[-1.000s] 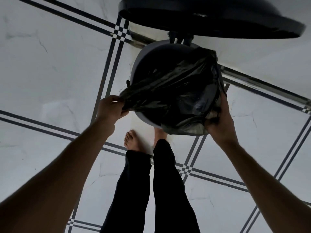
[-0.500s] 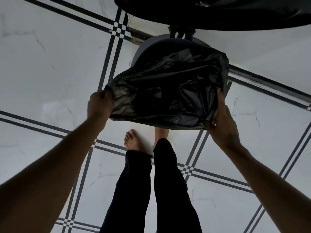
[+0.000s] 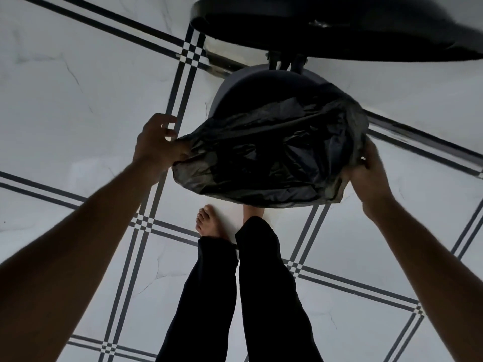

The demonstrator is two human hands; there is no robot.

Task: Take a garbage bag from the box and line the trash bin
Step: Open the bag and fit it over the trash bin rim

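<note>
A black garbage bag [image 3: 271, 163] is spread open over the mouth of a round grey trash bin [image 3: 230, 87] on the floor ahead of me. My left hand [image 3: 156, 145] pinches the bag's left edge with thumb and forefinger, the other fingers spread. My right hand [image 3: 371, 171] grips the bag's right edge against the bin's right side. The bag covers the near and right part of the rim; the far left rim shows bare. The box of bags is not in view.
A round black table top [image 3: 339, 30] on a dark stand overhangs the bin at the top. White marble floor tiles with dark striped borders [image 3: 183, 82] lie all around. My bare feet [image 3: 209, 223] and dark trouser legs stand just before the bin.
The bag's right edge has gone further over the bin's right rim. My left hand has shifted right and loosened to a pinch with fingers spread.
</note>
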